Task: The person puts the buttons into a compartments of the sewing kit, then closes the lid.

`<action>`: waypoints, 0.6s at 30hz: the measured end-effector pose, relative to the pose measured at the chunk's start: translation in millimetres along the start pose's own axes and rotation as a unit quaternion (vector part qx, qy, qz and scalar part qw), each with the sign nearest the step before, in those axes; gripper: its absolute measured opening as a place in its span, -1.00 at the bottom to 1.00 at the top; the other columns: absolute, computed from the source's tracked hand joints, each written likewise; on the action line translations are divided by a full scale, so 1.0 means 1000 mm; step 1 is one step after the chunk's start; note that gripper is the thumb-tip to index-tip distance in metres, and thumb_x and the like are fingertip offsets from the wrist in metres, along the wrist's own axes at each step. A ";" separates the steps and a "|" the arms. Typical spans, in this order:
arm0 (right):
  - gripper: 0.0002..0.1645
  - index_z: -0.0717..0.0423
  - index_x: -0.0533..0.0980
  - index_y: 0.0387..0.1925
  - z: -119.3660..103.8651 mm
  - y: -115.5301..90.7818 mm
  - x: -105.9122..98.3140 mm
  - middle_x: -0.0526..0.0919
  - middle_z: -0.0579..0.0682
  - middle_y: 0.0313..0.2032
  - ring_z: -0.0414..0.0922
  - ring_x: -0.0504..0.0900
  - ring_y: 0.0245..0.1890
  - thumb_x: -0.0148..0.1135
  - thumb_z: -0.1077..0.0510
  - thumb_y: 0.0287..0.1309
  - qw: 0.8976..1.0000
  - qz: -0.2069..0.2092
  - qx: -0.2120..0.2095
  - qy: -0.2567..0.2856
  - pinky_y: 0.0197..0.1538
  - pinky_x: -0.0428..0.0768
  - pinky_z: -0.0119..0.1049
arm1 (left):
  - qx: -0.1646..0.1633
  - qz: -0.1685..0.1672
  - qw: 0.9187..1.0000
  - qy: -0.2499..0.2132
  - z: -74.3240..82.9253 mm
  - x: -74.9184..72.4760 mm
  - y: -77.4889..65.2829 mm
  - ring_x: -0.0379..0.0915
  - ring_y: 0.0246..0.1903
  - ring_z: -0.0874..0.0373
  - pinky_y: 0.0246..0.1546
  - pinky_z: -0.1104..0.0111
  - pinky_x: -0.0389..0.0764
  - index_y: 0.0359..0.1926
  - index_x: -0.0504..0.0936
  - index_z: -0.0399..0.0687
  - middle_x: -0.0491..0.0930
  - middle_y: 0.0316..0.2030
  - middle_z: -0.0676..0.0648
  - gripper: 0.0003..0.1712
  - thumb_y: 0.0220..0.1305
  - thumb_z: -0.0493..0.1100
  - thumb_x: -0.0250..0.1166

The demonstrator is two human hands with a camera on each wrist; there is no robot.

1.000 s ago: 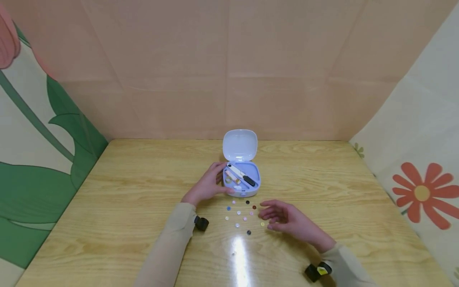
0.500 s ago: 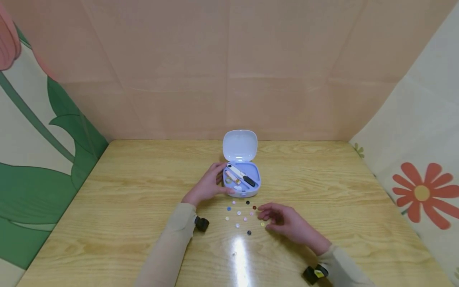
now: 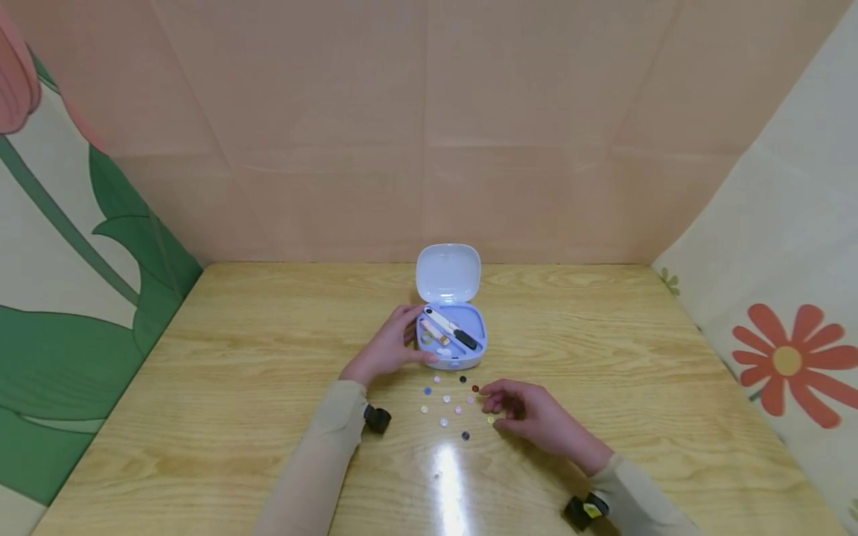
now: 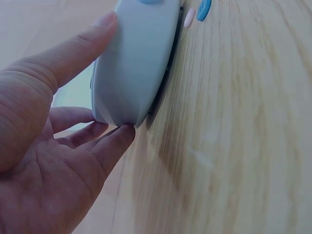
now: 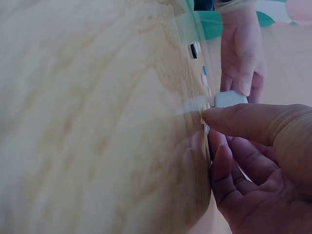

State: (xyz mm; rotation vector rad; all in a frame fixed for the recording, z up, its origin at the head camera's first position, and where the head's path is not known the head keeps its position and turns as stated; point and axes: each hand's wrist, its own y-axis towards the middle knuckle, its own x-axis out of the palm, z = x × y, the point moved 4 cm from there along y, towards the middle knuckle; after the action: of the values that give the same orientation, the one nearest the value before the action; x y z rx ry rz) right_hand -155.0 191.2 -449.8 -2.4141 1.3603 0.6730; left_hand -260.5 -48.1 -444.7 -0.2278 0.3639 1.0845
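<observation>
In the head view, the left hand grasps the near left corner of a small lavender compartment box, its thumb on the front and its fingers along the side. The box sits immediately to that hand's right, with its lid raised at the back and a slim white-and-black tool lying slantwise inside. The right hand is on the worktop side nearer the body, fingers loosely bent, grasping nothing that shows. A round yellow button lies just left of its thumb tip, far closer to this hand than to the other; being a disc, it shows no long axis. A dark red button is just past the index fingertip, and a blue button lies farther left, among others. From the right hand, the box is ahead and to the left.

In the left wrist view, the thumb presses the box's front wall while the fingers brace its side; a pale pink button rests beyond the box from the hand, beside the blue one.

In the right wrist view, the thumb tip touches the yellow button, which appears flat on the worktop. The other fingers curl apart from the thumb, so there seems to be no pinch.
</observation>
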 end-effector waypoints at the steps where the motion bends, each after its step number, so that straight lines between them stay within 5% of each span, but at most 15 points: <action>1: -0.46 0.20 0.51 0.04 0.000 0.000 0.000 0.63 -0.04 -0.22 -0.08 0.59 -0.22 0.36 0.43 -0.06 1.000 0.001 -0.001 0.000 -0.21 0.66 -0.35 | 0.000 0.000 1.000 0.000 -0.001 0.000 0.000 0.15 0.31 0.03 0.30 0.36 0.27 0.46 0.10 -0.06 0.20 0.25 -0.06 0.14 -0.09 -0.11 0.54; 18: -0.53 0.20 0.54 -0.03 -0.002 0.003 0.003 0.63 -0.08 -0.30 -0.13 0.59 -0.28 0.36 0.44 -0.06 0.999 0.011 -0.006 -0.033 -0.24 0.65 -0.38 | 0.003 -0.001 1.000 -0.012 -0.004 0.000 0.001 0.13 0.32 0.04 0.31 0.36 0.26 0.47 0.09 -0.06 0.19 0.25 -0.03 0.15 -0.10 -0.08 0.54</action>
State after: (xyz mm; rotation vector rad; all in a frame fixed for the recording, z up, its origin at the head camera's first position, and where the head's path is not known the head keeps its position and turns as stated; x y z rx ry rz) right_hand -156.1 186.3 -450.1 -2.3679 1.3611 0.7628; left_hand -261.9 -48.9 -448.4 -0.2101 0.3453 1.0840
